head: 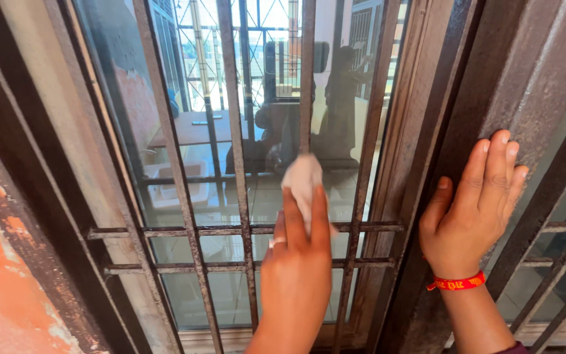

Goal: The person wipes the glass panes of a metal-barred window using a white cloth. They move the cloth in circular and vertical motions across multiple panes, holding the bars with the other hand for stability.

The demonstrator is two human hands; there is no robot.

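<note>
My left hand (pixel 296 262) pinches a white cloth (pixel 301 180) against the glass (pixel 270 98) between rusty bars (pixel 237 164). My right hand (pixel 470 210) lies open on the frame (pixel 525 85). I think the cloth may snag on the rough rust.

Rusty brown iron window grille (pixel 185 231) stands upright before the glass pane (pixel 165 131); a white crumpled cloth (pixel 301 178) presses on a vertical bar, and a bare hand (pixel 470 210) lies flat against the dark metal frame post (pixel 532 78) at right.
</note>
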